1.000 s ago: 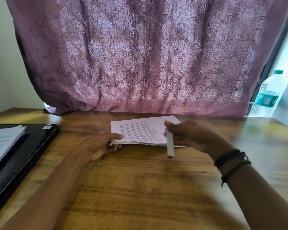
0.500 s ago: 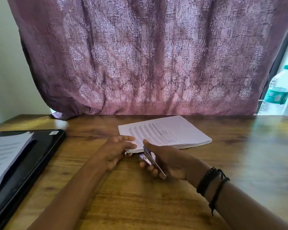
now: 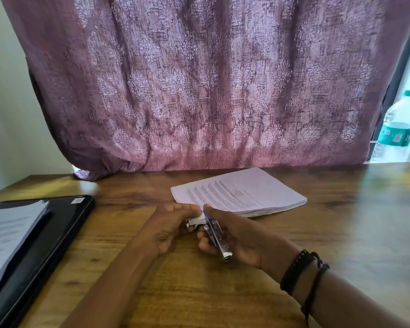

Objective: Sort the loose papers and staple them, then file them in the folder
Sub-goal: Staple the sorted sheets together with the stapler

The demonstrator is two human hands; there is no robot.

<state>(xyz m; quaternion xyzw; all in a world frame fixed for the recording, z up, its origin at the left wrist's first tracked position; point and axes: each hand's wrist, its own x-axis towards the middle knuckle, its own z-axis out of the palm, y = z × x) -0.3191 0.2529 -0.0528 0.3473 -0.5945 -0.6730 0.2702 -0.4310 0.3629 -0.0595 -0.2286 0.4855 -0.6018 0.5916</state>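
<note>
Wood-grain table (image 3: 341,233) fills my head view, glossy brown, backed by a mauve damask-patterned curtain (image 3: 211,91) and a pale wall (image 3: 5,114), with a clear plastic bottle (image 3: 397,129), teal label, at far right. Stack of papers (image 3: 246,192) lies flat mid-table; I see the left hand (image 3: 168,223), fingers curled, pinching its near-left corner, and the right hand (image 3: 242,235) wrapped round a slim metal stapler (image 3: 217,237) whose nose sits at that corner. Black flat folder (image 3: 64,223) at left edge, printed sheets (image 3: 7,233) on it.
</note>
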